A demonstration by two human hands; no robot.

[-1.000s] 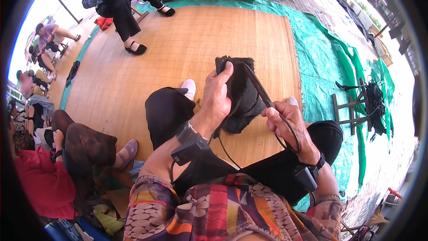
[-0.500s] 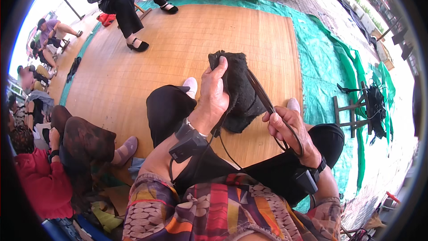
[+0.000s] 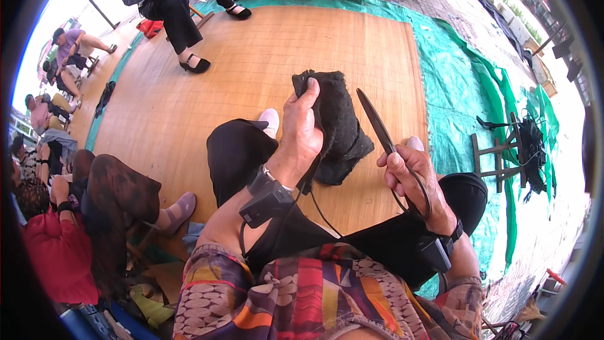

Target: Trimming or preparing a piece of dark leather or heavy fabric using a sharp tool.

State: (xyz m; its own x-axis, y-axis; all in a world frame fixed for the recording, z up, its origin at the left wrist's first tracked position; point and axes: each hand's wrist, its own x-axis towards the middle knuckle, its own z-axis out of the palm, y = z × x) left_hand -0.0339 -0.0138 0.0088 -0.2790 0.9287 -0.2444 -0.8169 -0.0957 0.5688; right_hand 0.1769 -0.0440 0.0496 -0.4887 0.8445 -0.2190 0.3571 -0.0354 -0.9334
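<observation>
Gripping black cloth [image 3: 336, 123] in left hand [image 3: 302, 135], scissors [image 3: 387, 141] in right hand [image 3: 412, 176].

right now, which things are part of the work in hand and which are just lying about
In hand:
- left hand grips the black fuzzy cloth
- right hand holds black long-bladed shears, blades pointing up, clear of the cloth

Lying about:
- bamboo mat
- green tarp
- small wooden stool draped with dark cords
- red bag

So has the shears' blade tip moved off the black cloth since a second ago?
Yes. The shears in the right hand now sit apart, right of the black cloth, over the bamboo mat.
</observation>
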